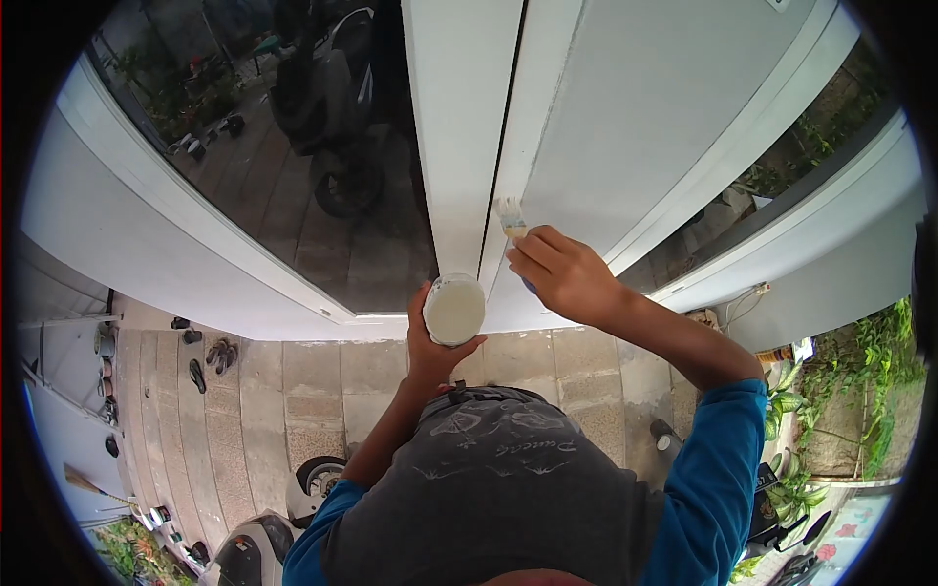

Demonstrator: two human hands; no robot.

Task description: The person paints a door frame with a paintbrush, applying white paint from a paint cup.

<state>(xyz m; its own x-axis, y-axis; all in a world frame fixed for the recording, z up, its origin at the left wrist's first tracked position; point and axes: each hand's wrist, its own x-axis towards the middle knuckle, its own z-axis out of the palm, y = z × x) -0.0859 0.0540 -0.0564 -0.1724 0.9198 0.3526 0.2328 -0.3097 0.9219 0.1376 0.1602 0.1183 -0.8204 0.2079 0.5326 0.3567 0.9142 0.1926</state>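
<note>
My right hand [570, 278] is closed around the handle of a paintbrush [511, 217]. The brush's pale bristles point up and rest against, or very near, the white door frame [532, 127], just right of the dark gap between the frame and its neighbour. In my left hand [435, 350] is a round tub of whitish paint [455, 309], gripped from below and the sides with its open top facing me. The tub is in front of the lower part of the white post [459, 146]. Part of the brush handle is hidden by my fingers.
Dark glass [322, 166] reflecting a motorbike fills the left side. A grey-white panel [625, 127] stands at right. Sandals [222, 356] lie on the tiled floor [313, 381]. A scooter [249, 552] is parked behind at lower left, and plants [791, 410] grow at right.
</note>
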